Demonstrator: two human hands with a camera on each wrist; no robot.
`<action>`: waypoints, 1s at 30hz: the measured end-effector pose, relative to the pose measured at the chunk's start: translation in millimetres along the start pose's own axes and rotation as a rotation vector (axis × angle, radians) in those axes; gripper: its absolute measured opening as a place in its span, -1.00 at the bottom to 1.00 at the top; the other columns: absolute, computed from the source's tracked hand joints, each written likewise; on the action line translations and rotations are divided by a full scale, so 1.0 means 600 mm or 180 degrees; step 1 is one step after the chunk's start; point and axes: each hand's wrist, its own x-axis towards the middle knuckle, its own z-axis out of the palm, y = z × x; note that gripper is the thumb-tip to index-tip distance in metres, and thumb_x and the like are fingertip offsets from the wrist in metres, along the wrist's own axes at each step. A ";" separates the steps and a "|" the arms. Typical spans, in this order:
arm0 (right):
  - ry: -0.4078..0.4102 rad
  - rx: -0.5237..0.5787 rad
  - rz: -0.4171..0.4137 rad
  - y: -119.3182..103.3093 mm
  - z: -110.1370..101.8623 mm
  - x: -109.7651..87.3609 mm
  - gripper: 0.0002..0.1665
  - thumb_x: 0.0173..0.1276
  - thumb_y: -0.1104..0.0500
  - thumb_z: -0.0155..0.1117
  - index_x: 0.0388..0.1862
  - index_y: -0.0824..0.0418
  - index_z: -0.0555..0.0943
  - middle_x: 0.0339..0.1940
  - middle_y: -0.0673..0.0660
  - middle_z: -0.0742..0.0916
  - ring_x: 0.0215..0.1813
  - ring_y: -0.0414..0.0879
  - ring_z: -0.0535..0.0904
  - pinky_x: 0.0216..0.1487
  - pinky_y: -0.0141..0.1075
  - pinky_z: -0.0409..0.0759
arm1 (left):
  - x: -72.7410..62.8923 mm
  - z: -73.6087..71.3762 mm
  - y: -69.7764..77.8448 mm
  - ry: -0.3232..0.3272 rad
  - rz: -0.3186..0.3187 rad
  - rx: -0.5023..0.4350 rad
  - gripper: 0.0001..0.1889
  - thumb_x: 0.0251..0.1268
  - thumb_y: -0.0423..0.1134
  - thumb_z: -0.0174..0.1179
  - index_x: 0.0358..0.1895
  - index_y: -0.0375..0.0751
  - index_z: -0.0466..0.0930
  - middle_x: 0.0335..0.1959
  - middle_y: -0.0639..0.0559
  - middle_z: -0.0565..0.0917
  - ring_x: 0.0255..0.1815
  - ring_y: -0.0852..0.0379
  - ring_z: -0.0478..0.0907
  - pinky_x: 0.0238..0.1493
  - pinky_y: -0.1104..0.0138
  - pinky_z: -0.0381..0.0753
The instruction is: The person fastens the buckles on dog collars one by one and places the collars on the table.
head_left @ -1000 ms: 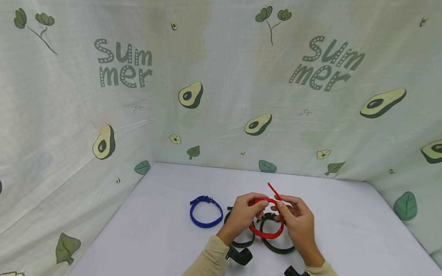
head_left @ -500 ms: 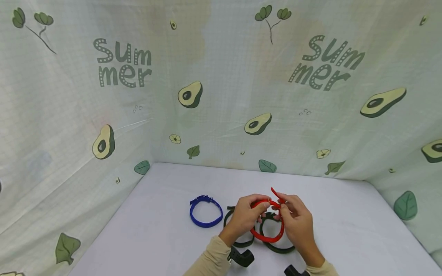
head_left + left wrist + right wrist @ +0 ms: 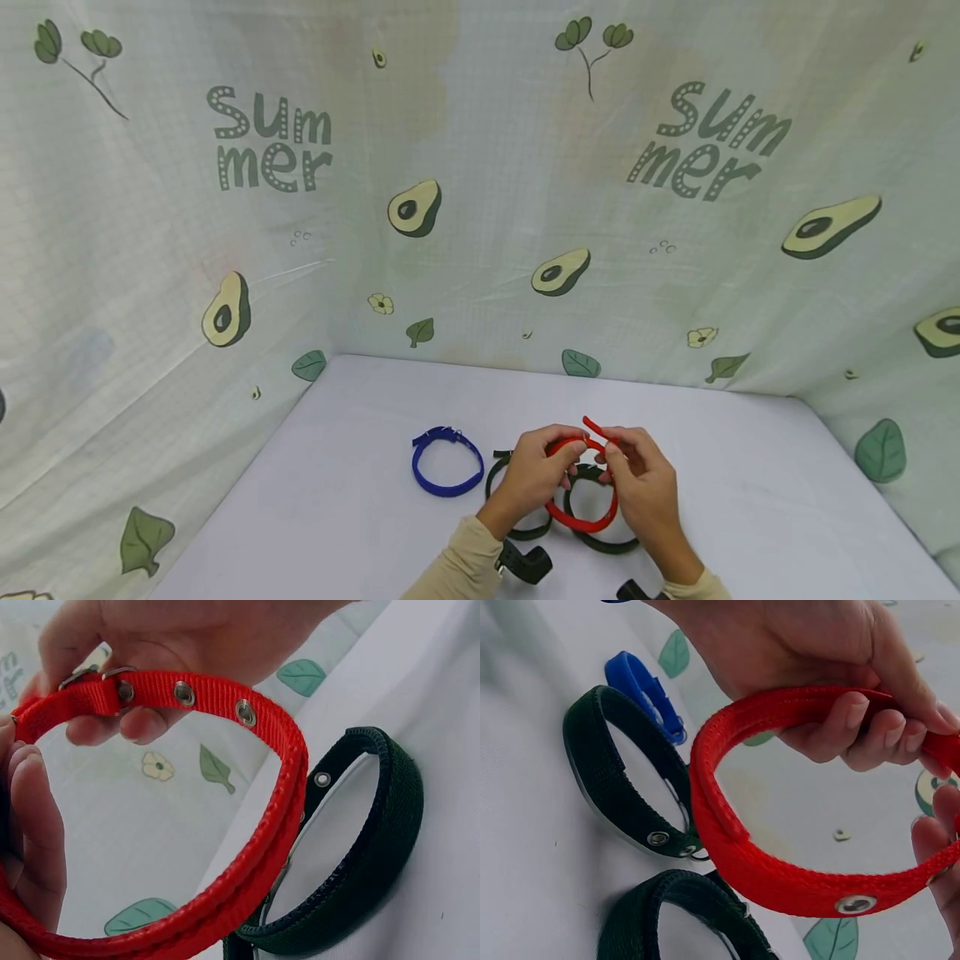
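Note:
A red dog collar with metal eyelets is held up in a loop between both hands. My left hand pinches it at the upper left between thumb and fingers. With thumb and fingers, my right hand grips the strap at the upper right, and its free end sticks up past the fingertips. The left wrist view shows metal buckle parts on the collar near the fingers. Close by the right hand's fingers, an eyelet shows on the collar in the right wrist view. Fingers partly cover the buckle area.
Two dark green collars, one at left and one at right, lie on the white table beneath the hands, partly hidden. A blue collar lies left of them. A printed cloth stands behind and at the sides.
The red collar has come down slightly, and its protruding strap end now reaches less high. Both hands keep hold of it; the other collars lie as before.

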 end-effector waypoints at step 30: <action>0.0138 -0.0807 -0.0858 -0.031 0.001 0.000 -0.68 0.29 0.60 0.16 -0.19 0.31 0.73 -0.32 0.14 0.63 -0.47 -0.20 0.53 -0.45 -0.56 0.53 | 0.001 0.002 -0.012 0.0020 0.0135 0.0069 -0.81 0.46 -0.21 0.22 0.01 -0.17 0.68 -0.40 -0.05 0.61 -0.49 0.02 0.58 -0.45 0.34 0.69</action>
